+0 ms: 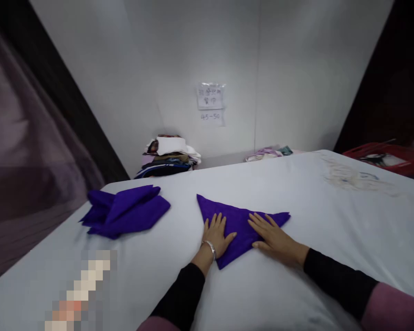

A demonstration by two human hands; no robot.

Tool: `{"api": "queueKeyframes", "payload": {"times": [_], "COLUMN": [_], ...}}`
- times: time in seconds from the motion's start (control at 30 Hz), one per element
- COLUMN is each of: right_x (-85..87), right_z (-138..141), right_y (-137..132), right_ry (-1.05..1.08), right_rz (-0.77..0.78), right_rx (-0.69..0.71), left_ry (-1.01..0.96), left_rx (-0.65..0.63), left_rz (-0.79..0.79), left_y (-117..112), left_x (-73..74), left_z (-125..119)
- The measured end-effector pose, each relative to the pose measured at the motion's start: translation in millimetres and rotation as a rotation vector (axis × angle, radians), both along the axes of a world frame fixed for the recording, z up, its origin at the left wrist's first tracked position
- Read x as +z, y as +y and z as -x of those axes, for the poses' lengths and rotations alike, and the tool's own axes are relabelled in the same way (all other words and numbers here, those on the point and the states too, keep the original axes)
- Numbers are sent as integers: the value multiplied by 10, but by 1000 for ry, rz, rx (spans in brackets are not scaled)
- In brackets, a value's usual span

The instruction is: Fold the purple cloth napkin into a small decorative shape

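Apparently crosswise, the purple cloth [238,218] points nearward.

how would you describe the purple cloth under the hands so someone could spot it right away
Start at the wide white surface filling the lower frame. Near its middle lies a purple cloth folded into a flat triangle, with the left hand and right hand spread flat on it. The other purple cloths, further left, form a loose rumpled heap that nobody touches.

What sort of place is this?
Likely a cloth-folding workstation: a purple cloth folded into a triangle under the left hand and right hand, more purple cloths piled beside it, and a stack of mixed clothes by the wall.
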State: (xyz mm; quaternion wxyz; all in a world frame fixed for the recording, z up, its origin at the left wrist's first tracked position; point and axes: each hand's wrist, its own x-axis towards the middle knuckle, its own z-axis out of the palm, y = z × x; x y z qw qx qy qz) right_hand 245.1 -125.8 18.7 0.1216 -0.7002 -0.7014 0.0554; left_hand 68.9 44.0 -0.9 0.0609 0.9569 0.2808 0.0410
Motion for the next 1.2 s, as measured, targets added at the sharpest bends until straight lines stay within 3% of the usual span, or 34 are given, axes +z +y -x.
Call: {"api": "queueKeyframes", "payload": {"times": [0.13, 0.3, 0.43, 0.63, 0.77, 0.9, 1.03, 1.2], "right_x": [-147, -361, -491, -340, -212, -211, -217, -170], "right_z": [-86, -642, -995, -978, -978, -1091, -1164, -1179], "right_y": [29, -246, -446, -462, -363, -255, -201, -187], "right_ry": [32, -17, -12, 126, 128, 91, 136, 216], "right_rz": [72, 70, 42, -121, -104, -51, 51, 206], "right_rx": [-27, -203, -420, -495, -510, -462, -531, -513], "left_ry": [-37, -76, -94, -168, -269, -277, -286, -285], "left_rx": [-1, -8, -3, 35, 270, 465, 585, 698], "left_rz": [47, 101, 130, 188, 176, 196, 264, 353], "left_y": [-10, -15, -28, 10, 268, 668, 997, 1209], "left_x": [-10, -8, -5, 25, 117, 203, 230, 236], "left_z": [24, 40, 49, 52, 40, -8, -127, -262]}}
